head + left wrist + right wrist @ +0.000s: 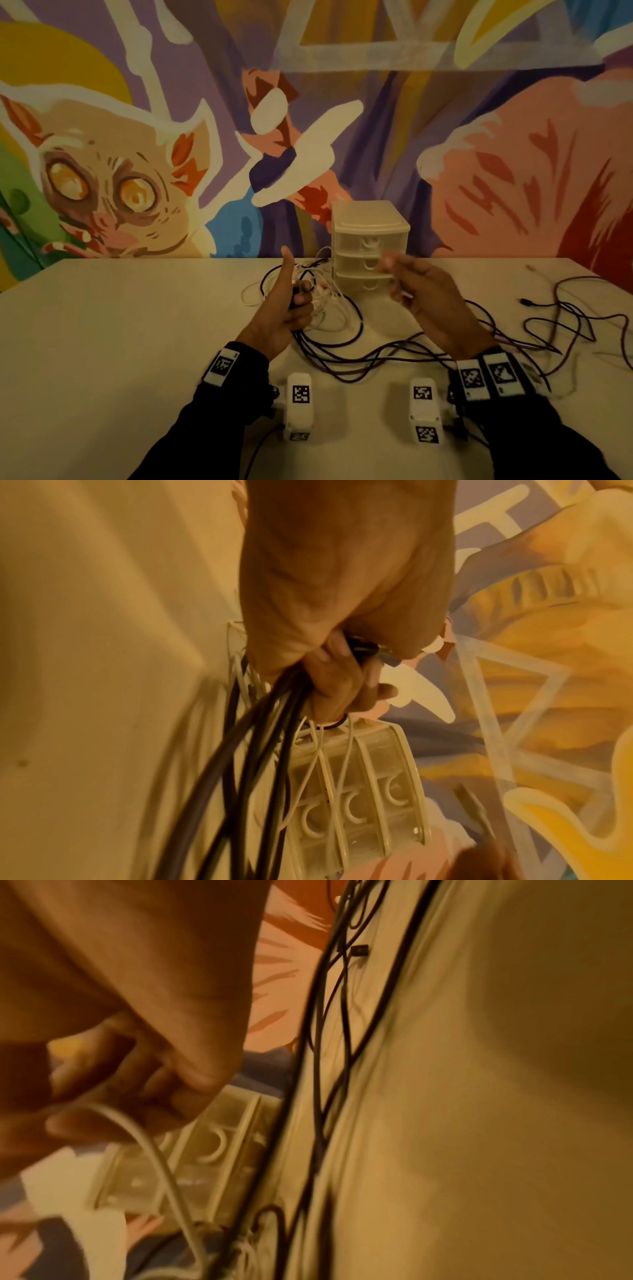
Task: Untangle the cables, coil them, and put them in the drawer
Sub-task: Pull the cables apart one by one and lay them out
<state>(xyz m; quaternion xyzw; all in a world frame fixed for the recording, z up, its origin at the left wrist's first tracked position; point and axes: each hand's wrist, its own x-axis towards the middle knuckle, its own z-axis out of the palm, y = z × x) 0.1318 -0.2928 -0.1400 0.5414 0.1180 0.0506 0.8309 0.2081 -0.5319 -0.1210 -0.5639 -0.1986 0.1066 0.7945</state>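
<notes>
My left hand (294,301) is raised over the table with its thumb up and its fingers curled round a bundle of dark cables (240,764) and thin white cables (308,764). A black plug (359,647) shows in that grip. My right hand (411,287) hovers, blurred, in front of the small cream three-drawer unit (370,250), and its curled fingers (103,1096) hold a white cable (161,1164). All three drawers look closed. More dark cable (394,356) trails in loops across the table between and to the right of my wrists.
The pale table (120,342) runs back to a painted mural wall (137,154). A tangle of white and dark cables (329,308) lies just left of the drawer unit. Dark cable loops with a black plug (524,301) sprawl over the right side.
</notes>
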